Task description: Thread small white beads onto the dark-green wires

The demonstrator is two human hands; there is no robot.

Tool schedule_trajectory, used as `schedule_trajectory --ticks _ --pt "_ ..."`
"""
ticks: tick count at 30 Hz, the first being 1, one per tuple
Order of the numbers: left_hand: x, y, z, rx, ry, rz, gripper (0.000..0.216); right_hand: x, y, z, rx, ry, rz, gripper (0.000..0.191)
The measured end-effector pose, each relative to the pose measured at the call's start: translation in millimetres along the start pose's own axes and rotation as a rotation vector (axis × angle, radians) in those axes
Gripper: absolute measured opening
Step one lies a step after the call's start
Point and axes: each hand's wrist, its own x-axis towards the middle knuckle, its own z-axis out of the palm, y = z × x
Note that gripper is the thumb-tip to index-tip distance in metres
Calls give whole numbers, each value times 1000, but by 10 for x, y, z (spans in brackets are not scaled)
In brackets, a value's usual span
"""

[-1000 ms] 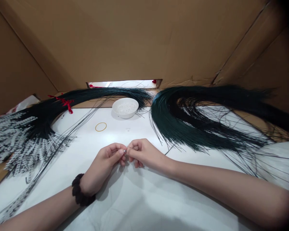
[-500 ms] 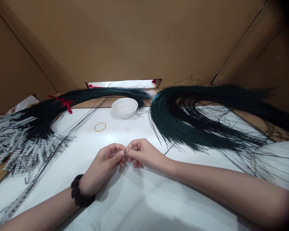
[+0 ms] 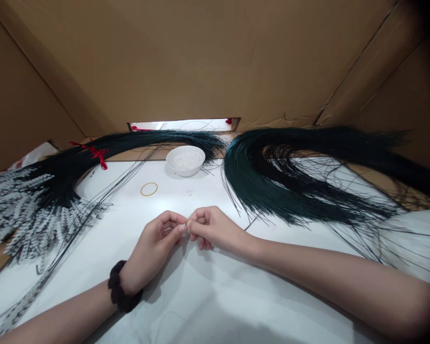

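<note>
My left hand and my right hand meet fingertip to fingertip low over the white table. Both are closed in a pinch. Between the tips sits a tiny dark bit, perhaps a bead on a thin strand, too small to name. A dark scrunchie circles my left wrist. A thin dark strand runs from under my right hand toward the loose dark green wire bundle on the right.
A white bowl of small white beads stands at the back centre, with a yellow rubber band in front of it. A second wire bundle tied with red ribbon lies left, ending in white patterned tips. Cardboard walls enclose the table.
Almost nothing differs. My left hand has shifted slightly to the right and its fingers have tightened against my right fingertips.
</note>
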Motion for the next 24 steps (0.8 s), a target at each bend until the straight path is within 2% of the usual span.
schedule_trajectory --ticks 5,15,24 --pt "-30 -25 6 143 100 97 9 10 5 3 14 11 -5 8" --pt "-82 -29 6 425 131 234 12 26 13 23 42 12 -5 9" --pt "-71 -7 8 318 47 207 11 32 2 22 47 -3 -18 7"
